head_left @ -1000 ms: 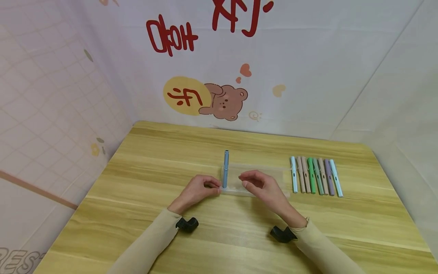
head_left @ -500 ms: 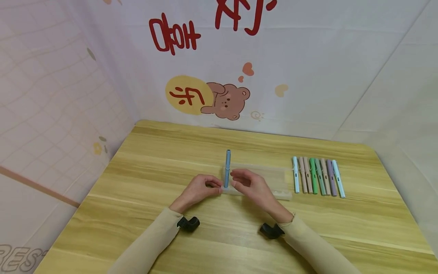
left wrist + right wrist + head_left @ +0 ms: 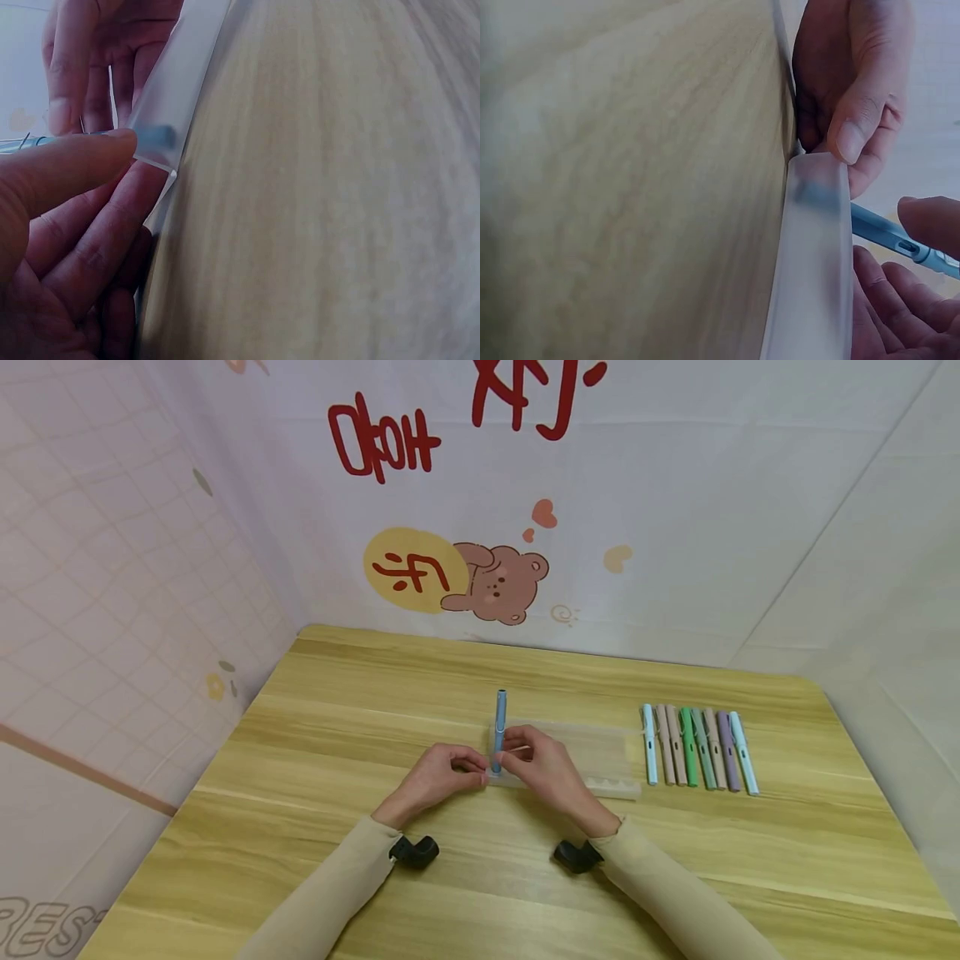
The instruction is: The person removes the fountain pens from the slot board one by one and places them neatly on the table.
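A blue pen (image 3: 500, 714) stands upright in the left end of a low frosted, translucent pen holder (image 3: 615, 789). My left hand (image 3: 435, 781) pinches the holder's left end between thumb and fingers; the right wrist view shows its thumb (image 3: 851, 139) on the corner. Around the pen, close above the holder, is my right hand (image 3: 543, 768). Its thumb (image 3: 934, 221) and fingers lie on either side of the pen, with a gap showing in the right wrist view. Through the frosted wall the pen's lower end (image 3: 157, 136) shows blurred.
Several capped pens (image 3: 693, 747) in light blue, brown, green and purple lie in a row to the right of the holder. A clear sheet-like part (image 3: 600, 747) extends behind the holder's front strip. A printed cloth wall (image 3: 675, 527) borders the wooden table (image 3: 480, 893).
My right hand has moved left along the holder until its thumb and fingers flank the blue pen. The left hand has stayed at the holder's end.
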A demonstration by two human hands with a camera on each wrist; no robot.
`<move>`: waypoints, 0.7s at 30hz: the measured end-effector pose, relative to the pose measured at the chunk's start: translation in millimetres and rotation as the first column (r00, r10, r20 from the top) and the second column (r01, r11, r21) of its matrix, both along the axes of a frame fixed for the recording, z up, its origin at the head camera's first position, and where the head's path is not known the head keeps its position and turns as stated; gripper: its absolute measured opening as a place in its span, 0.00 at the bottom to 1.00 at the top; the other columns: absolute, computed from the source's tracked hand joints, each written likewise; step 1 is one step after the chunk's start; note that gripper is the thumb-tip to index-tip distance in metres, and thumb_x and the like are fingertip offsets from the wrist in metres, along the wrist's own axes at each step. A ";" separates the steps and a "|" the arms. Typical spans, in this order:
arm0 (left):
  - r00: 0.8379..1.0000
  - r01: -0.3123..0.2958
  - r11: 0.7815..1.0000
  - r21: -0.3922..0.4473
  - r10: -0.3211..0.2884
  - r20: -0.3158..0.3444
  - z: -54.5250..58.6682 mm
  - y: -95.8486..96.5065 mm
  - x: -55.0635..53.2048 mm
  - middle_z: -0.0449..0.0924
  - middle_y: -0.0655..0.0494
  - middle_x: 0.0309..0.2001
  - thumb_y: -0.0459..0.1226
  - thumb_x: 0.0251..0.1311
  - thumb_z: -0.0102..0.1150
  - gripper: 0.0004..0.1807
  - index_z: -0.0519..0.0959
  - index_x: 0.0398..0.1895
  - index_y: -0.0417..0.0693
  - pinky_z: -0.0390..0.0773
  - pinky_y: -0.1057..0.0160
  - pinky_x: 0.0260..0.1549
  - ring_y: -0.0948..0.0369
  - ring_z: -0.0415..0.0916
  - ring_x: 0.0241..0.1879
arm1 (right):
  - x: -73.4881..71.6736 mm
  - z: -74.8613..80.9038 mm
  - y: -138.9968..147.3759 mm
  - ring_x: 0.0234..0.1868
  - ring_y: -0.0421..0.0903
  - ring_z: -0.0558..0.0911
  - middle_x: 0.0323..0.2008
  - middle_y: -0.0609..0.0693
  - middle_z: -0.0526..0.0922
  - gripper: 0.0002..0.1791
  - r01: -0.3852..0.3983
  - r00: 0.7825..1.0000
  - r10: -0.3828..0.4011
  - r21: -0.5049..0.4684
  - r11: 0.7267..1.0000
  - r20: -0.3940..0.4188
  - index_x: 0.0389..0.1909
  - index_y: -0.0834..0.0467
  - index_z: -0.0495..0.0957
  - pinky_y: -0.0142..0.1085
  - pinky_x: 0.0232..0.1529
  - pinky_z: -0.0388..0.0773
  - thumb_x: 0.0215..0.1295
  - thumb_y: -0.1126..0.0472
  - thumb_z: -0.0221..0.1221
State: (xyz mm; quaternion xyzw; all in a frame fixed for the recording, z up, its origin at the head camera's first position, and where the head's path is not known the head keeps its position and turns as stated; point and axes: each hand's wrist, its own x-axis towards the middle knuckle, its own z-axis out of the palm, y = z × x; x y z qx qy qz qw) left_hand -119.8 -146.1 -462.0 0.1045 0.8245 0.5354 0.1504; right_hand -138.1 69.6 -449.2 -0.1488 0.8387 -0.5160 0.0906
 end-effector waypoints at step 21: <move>1.000 -0.004 1.000 0.001 0.004 -0.002 -0.8 0.8 2.0 0.88 0.58 0.37 0.37 0.63 0.69 0.08 0.88 0.43 0.45 0.77 0.59 0.47 0.63 0.82 0.40 | -0.2 4.0 -6.0 0.42 0.47 0.87 0.39 0.49 0.86 0.10 0.048 0.995 -0.047 0.010 0.999 -0.089 0.46 0.59 0.82 0.41 0.42 0.83 0.68 0.61 0.67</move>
